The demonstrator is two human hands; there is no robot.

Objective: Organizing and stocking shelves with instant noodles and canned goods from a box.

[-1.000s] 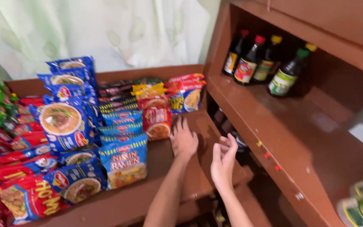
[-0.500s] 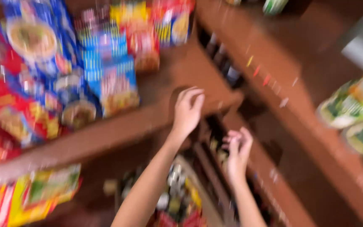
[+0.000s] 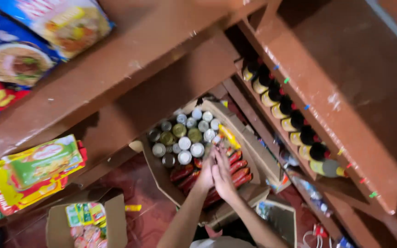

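I am looking straight down past brown wooden shelves to an open cardboard box (image 3: 161, 177) on the reddish floor (image 3: 148, 216). Both of my hands are down inside it, side by side and touching: the left hand (image 3: 206, 174) and the right hand (image 3: 223, 177) lie pressed together over the red packets (image 3: 237, 171) that fill the box's near right part. The fingers (image 3: 217, 154) point toward the far end of the box, reaching up to a yellow packet (image 3: 229, 137) beside the cans. I cannot tell whether either hand has closed on anything; they look flat and extended, not curled.

The far half of the box is packed with upright cans (image 3: 184, 138), their round silver and gold lids showing. More red packets (image 3: 182, 173) lie just left of my hands, against the cans.

To the right, a lower shelf holds a row of dark bottles (image 3: 295, 126) with yellow labels, running along the shelf's edge. Above it is a broad brown shelf board (image 3: 341, 87). At the upper left, noodle packets (image 3: 19, 55) rest on a higher shelf, and green and yellow packets (image 3: 37, 167) sit on the shelf under it. In the lower left corner of the floor stands a second small cardboard box (image 3: 58, 225) with green and pink packets inside.
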